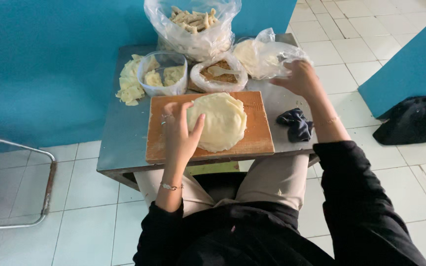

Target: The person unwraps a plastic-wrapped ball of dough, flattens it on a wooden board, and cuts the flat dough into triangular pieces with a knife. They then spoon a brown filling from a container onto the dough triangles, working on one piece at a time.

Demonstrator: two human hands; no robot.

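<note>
From the head camera I saw my left hand (179,132) lying flat, fingers spread wide, on the wooden cutting board (257,140), its thumb and fingertips pressing the nine o'clock edge of a stack of thin round pale wrappers (220,120). The stack sat at the centre of the board, and the board lay at the near, six o'clock side of the small metal worktop (122,138). My right hand (299,78) was up at two o'clock from the stack, fingers curled and gripping the clear plastic bag (267,56) that held more of the pale rounds. A dark crumpled cloth (296,123) lay on the worktop at three o'clock, just beside the board's edge. At twelve o'clock, beyond the board, stood a plastic-lined bowl of brown crumbs (220,76) with a pale spoon resting in it. At eleven o'clock was a clear tub (163,74) with folded pale pieces inside, and loose folded pieces (129,86) lay piled on the worktop at ten o'clock beside it. A large clear bag of pale rolled sticks (193,27) stood at the far edge against the blue wall. A black bag (412,120) lay on the tiled floor, well apart at three o'clock.
</note>
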